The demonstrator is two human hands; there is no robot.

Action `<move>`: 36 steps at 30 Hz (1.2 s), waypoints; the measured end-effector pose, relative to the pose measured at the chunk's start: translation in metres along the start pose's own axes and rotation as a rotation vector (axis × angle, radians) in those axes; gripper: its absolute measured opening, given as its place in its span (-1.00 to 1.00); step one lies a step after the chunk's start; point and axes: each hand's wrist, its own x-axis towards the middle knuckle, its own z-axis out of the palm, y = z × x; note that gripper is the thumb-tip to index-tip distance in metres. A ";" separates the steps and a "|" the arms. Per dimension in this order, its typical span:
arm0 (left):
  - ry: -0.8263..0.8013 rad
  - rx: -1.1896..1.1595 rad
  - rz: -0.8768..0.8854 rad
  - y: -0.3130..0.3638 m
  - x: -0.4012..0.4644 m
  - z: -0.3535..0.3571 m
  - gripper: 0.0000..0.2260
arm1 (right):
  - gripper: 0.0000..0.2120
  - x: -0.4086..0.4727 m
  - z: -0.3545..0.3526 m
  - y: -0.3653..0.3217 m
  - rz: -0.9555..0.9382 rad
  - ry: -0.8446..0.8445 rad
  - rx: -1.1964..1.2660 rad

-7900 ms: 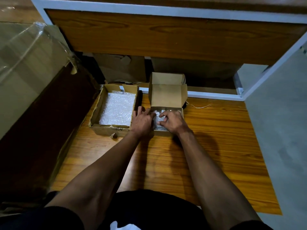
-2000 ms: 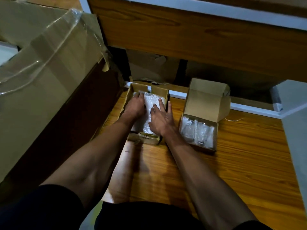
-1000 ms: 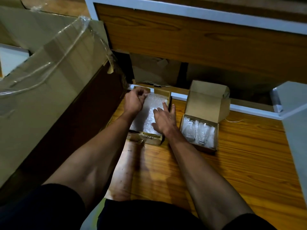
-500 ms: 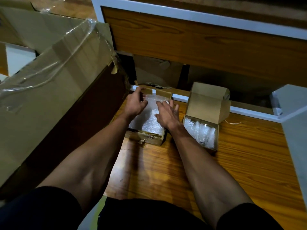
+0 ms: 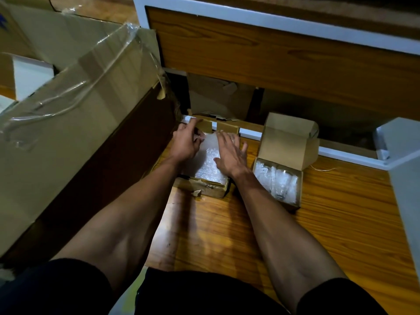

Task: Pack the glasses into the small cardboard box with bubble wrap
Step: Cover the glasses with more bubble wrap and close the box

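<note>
Both my hands are in the tray (image 5: 205, 188) of bubble wrap (image 5: 209, 164), and the small box (image 5: 287, 155) with the glasses (image 5: 276, 181) sits just to the right of it, on the wooden floor (image 5: 341, 223). That is the relation that matters: whatever sheet I lift has to travel rightward, and my right hand (image 5: 229, 153) is the nearer one, its wrist almost beside the box's near left corner. The box runs long away from me, lid flap standing up at the far end, so the open mouth faces up and a sheet should go in lengthwise, I think.

My left hand (image 5: 185, 144) is at the tray's far left corner with fingers curled over the wrap's edge; it looks like a pinch on the sheet, though the fingertips are partly hidden. My right hand lies flat and spread on the wrap, fingers straight, pressing it down, gripping nothing.

The glasses lie side by side on their sides in the box, clear, with pale wrap around and under them, filling most of the bottom. They look bare on top, so I judge a covering layer is what remains before the lid closes. A large taped carton (image 5: 68, 110) stands to my left, well clear of the path
</note>
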 end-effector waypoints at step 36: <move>-0.396 -0.658 -0.179 0.091 0.006 -0.007 -0.75 | -0.92 -0.046 -0.088 0.102 0.242 0.269 1.152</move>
